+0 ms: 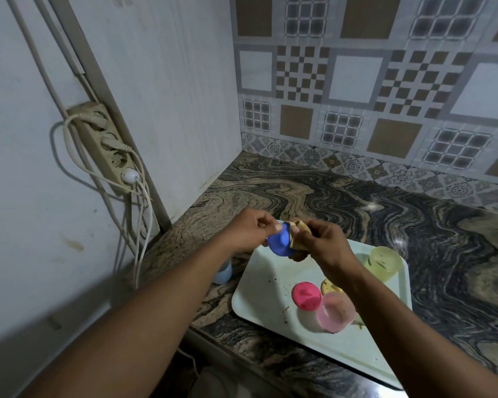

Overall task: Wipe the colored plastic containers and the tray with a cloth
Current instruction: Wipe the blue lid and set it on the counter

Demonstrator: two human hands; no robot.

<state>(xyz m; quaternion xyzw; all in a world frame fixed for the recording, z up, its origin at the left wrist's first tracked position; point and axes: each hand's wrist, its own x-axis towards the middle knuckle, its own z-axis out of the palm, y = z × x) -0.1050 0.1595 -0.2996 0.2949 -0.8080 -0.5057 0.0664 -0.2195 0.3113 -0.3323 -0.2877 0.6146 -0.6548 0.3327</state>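
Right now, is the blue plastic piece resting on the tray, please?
No, the left hand holds the blue plastic piece clear of the tray while the right hand presses a cloth against it.

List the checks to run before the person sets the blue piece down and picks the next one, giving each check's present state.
1. Left hand grips the blue piece: ok.
2. Right hand holds the cloth against it: ok.
3. Blue piece wiped clean: cannot tell.
4. Tray free of crumbs: not ok, specks show.
5. Pink container stands on the tray, ready to take: ok.
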